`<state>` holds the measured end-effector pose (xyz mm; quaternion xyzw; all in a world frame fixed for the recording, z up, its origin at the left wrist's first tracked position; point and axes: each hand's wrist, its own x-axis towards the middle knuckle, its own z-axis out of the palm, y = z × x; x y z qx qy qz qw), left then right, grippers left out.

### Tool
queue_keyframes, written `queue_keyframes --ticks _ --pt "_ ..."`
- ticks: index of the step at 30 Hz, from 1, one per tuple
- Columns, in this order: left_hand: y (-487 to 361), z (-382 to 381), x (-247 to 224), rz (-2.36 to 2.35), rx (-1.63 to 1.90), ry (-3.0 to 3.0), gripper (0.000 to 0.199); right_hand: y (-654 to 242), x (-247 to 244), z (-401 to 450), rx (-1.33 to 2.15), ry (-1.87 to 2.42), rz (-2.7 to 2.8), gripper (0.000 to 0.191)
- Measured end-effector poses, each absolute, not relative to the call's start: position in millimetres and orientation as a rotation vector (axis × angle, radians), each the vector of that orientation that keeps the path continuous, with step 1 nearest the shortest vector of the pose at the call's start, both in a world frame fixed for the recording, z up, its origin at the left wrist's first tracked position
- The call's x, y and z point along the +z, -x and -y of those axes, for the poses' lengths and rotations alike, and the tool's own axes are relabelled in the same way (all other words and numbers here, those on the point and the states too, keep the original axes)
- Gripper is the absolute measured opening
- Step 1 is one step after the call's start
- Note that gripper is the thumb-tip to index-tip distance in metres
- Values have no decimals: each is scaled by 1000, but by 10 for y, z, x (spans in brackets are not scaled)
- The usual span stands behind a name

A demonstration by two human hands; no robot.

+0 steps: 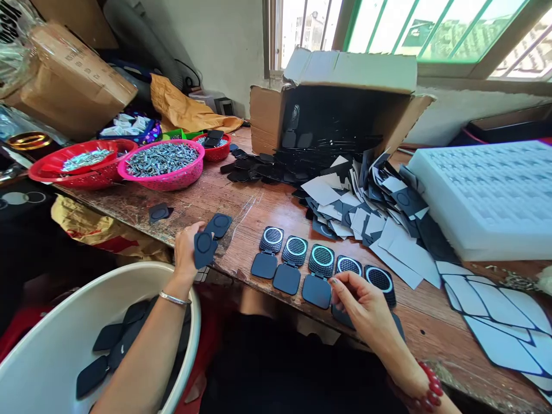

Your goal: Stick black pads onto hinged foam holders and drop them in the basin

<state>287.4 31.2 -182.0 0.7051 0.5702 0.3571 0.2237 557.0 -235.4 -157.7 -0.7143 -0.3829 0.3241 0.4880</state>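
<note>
My left hand point(185, 247) is closed on a thin black square pad point(203, 250) with a round ring mark, held at the table's front edge. A similar black pad point(218, 225) lies just beyond it. My right hand point(362, 299) has thumb and forefinger pinched together by the right corner of a black flap point(317, 290); whatever is between the fingertips is too small to make out. That flap is hinged to a black stack with a pale ring point(322, 257) on a mesh face. Several such hinged pieces stand in a row, the rightmost partly hidden by my right hand.
A white tub point(38, 322) with black pads stands at lower left. Pink point(172, 178) and red point(47, 172) baskets hold metal parts. Behind the row, black and white sheets point(366, 221) spill from a cardboard box point(267, 115). White foam point(478, 201) and white-faced cards point(500, 339) are at right.
</note>
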Motion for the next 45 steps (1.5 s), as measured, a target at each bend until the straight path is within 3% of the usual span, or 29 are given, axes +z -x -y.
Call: queue_keyframes --ticks 4,9,16,19,24,27,37,45 --pt "-3132 -95 -1754 -1630 1026 -1996 50 -5498 -1538 2343 720 1738 999 37" --pt "-3831 647 -1628 -945 808 -1733 43 -5355 -1314 2269 491 1638 1205 22" --pt "-4247 1282 -1571 -697 605 -1875 45 -5386 -1074 2285 71 1527 1609 12" --pt "-4291 1211 -1548 -770 574 -2017 40 -5392 -1023 2394 54 1500 1716 9" --pt "-4190 698 -1526 -1198 689 -2089 13 -5358 -971 2638 -64 1371 1782 18" --pt "-4048 468 -1593 -1325 661 -2061 22 -5447 -999 2723 -108 1398 1652 17" --pt "-3852 367 -1761 -1407 625 -1801 69 -5833 -1353 2745 271 1620 1151 10" --pt "-3704 478 -1489 -1062 454 -1341 52 -5891 -1458 2608 731 1530 648 30"
